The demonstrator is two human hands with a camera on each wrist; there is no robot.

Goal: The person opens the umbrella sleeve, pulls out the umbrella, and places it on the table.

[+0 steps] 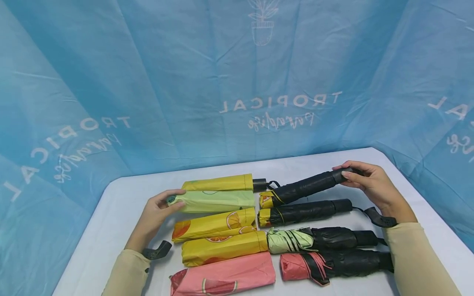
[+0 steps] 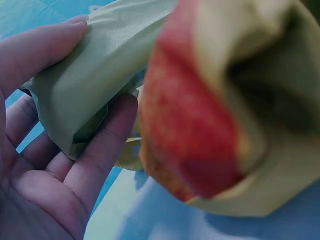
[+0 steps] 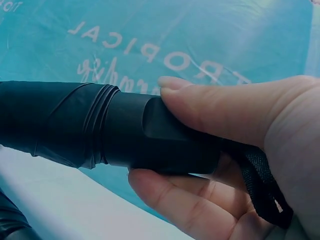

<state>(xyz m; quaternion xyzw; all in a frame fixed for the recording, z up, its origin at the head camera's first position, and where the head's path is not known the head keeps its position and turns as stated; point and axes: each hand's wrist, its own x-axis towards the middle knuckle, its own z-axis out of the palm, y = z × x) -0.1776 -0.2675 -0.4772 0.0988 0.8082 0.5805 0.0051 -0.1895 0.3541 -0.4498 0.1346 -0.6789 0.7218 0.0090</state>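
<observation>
My left hand (image 1: 158,210) holds the closed end of a light green umbrella sleeve (image 1: 222,201), thumb on one side and fingers on the other. In the left wrist view the green fabric (image 2: 95,65) lies between thumb and fingers. My right hand (image 1: 370,181) grips the black handle (image 3: 165,135) of a folded black umbrella (image 1: 307,187) with a yellow end. That umbrella slants, its handle raised and its yellow end low beside the green sleeve's right end. A wrist strap (image 3: 260,185) hangs from the handle against my palm.
Behind the green sleeve lies a yellow sleeve (image 1: 218,183) with a black handle (image 1: 259,185) protruding. Nearer are two yellow sleeves (image 1: 211,226) and a pink one (image 1: 229,275). Folded umbrellas lie at right: black-yellow (image 1: 311,211), black-green (image 1: 333,237) and black-pink (image 1: 352,263). A blue curtain (image 1: 185,102) surrounds the white table (image 1: 126,193).
</observation>
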